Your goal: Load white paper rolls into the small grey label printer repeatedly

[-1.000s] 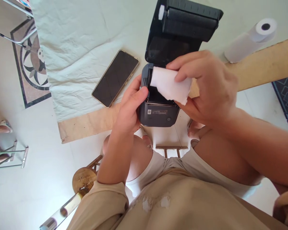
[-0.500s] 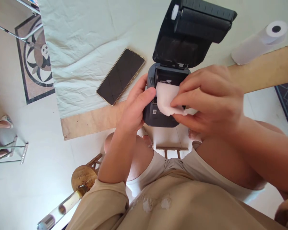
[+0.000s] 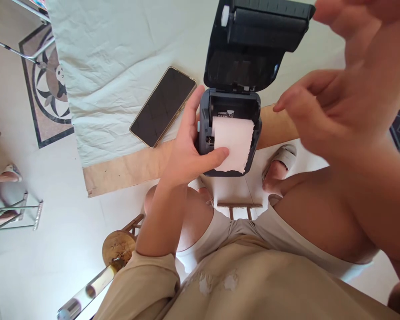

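Note:
A dark grey label printer (image 3: 233, 95) stands at the table's near edge with its lid (image 3: 253, 42) tilted up and back. A white paper strip (image 3: 232, 142) runs out of its bay and lies over the front, with a torn lower edge. My left hand (image 3: 190, 146) grips the printer's left side, and its thumb presses on the strip's lower left corner. My right hand (image 3: 340, 98) is lifted off to the right, fingers spread and holding nothing.
A black phone (image 3: 162, 106) lies face up on a creased white cloth (image 3: 120, 58) left of the printer. The bare wooden table edge (image 3: 126, 169) runs below it. My knees, a sandalled foot (image 3: 280, 160) and a small wooden stool (image 3: 118, 249) are beneath.
My right hand has let go of the paper and risen up to the right. The paper now lies flat over the printer's front, held by my left thumb.

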Available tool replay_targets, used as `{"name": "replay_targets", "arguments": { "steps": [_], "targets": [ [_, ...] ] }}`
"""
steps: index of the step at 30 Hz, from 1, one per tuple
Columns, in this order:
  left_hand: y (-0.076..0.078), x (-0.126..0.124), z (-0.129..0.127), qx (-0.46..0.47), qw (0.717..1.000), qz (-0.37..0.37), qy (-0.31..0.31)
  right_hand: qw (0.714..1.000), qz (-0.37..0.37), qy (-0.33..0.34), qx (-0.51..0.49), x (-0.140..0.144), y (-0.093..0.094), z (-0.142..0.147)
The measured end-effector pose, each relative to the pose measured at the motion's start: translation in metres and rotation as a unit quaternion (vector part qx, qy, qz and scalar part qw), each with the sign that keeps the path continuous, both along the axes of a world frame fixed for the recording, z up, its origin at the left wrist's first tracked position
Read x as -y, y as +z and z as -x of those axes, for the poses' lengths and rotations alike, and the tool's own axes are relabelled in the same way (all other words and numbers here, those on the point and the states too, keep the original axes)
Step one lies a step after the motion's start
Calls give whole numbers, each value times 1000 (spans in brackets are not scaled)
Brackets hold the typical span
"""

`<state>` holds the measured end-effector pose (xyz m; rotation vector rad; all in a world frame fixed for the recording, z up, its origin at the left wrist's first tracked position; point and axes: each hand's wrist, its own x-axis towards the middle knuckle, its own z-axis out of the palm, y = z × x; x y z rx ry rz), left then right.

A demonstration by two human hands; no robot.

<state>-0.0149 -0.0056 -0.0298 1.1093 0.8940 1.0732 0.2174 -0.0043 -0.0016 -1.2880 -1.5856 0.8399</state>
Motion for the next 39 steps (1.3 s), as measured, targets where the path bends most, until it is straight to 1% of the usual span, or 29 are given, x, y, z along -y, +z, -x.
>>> {"name": "replay_targets", "arguments": {
  "steps": [3,6,10,12,14,15,17,19,20,22,25,29,35,39],
  "targets": [
    [-1,0,3,-18,1000,-16,-18,995,-86,29,-42,-11,0,-6],
    [0,-1,4,-25,999,-33,-26,990,-78,53,-109,-17,0,-5],
    [3,1,4,-49,998,-20,-18,990,-50,44,-126,-19,-3,0],
    [3,2,4,-50,999,-16,-11,992,-10,61,-110,-19,-9,0],
    [0,1,5,-41,999,-23,-12,991,30,103,-83,-20,-16,-3],
    [-3,-1,5,-31,999,-38,-21,989,43,130,-58,-21,-19,-4],
    [-11,-5,6,-2,995,-86,-48,982,45,180,30,-21,-22,-5],
    [-19,-9,6,14,990,-128,-64,969,44,200,135,-21,-19,-4],
    [-22,-10,6,10,989,-136,-61,963,47,201,171,-21,-16,-3],
    [-24,-11,5,-18,991,-125,-43,959,60,193,198,-21,-11,0],
    [-22,-10,3,-42,993,-110,-30,962,88,179,185,-21,-6,6],
    [-19,-9,3,-38,994,-102,-30,963,127,176,159,-21,-5,11],
    [-19,-9,0,-6,995,-97,-28,971,121,173,112,-21,-10,10],
    [-14,-8,-3,22,996,-82,-25,972,111,171,114,-20,-12,11]
  ]
}}
